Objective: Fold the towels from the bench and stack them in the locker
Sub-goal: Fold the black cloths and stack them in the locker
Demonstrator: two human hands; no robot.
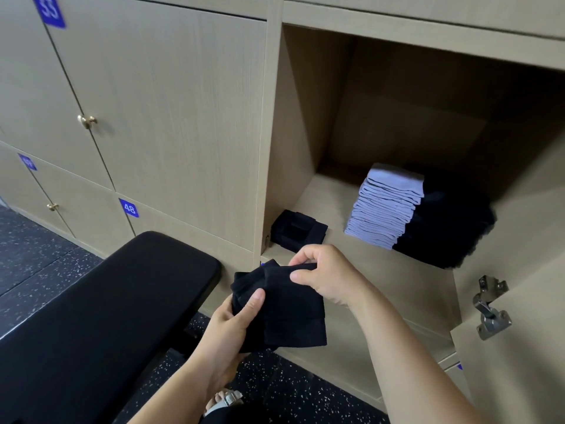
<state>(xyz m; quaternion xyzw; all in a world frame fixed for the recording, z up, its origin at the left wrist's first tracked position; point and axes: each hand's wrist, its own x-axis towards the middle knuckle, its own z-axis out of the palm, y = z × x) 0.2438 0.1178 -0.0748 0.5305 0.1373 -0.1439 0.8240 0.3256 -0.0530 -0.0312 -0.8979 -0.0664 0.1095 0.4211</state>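
Head view: a black towel (284, 304) is pinched by both hands, left (232, 325) and right (324, 276), before the locker (367, 270), apparently for folding.

Your towel (284, 304) is plain black with no pattern, and the table (122, 301) pad is the same flat black. The locker (305, 117) is pale beige, turning brown where shadow fills the back. The doors (183, 117) beside it show fine vertical wood grain. On the locker floor, the pale stack (385, 206) is light lavender-grey. The black stack (443, 228) and the small towel (298, 231) at the front left corner are black. The tags (129, 208) are blue with white numerals, the knobs (87, 120) brass-gold, the hinge (490, 307) silver-grey. The floor (46, 255) is charcoal with white speckles.
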